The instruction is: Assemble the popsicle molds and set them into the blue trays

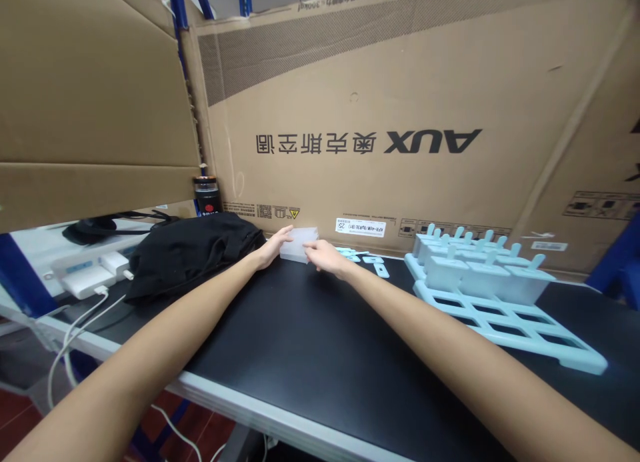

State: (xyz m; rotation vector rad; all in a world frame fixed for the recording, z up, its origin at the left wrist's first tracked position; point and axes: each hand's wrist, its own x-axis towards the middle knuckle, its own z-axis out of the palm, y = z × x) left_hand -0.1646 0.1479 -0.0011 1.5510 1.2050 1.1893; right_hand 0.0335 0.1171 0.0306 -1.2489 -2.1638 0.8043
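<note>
At the back of the black tabletop, both my hands grip a translucent whitish plastic piece (pixel 299 243) that looks like ice-pop mold cups. My left hand (pixel 274 247) is closed on its left side. On the opposite side, my right hand (pixel 327 257) has its fingers bent around the lower right edge. Just right of my right hand lie several light-blue flat pieces (pixel 381 270). Farther right, a light-blue ice-pop mold rack (pixel 540 332) carries several translucent cups (pixel 487 279) with blue stick handles upright in its rear rows; its front slots show open.
A large cardboard panel (pixel 350 89) walls off the back. On the left are a black cloth bundle (pixel 195 252), a dark bottle (pixel 207 195), and a white power adapter (pixel 87 275) with cables. A pale metal edge (pixel 280 425) borders the table (pixel 300 342) in front.
</note>
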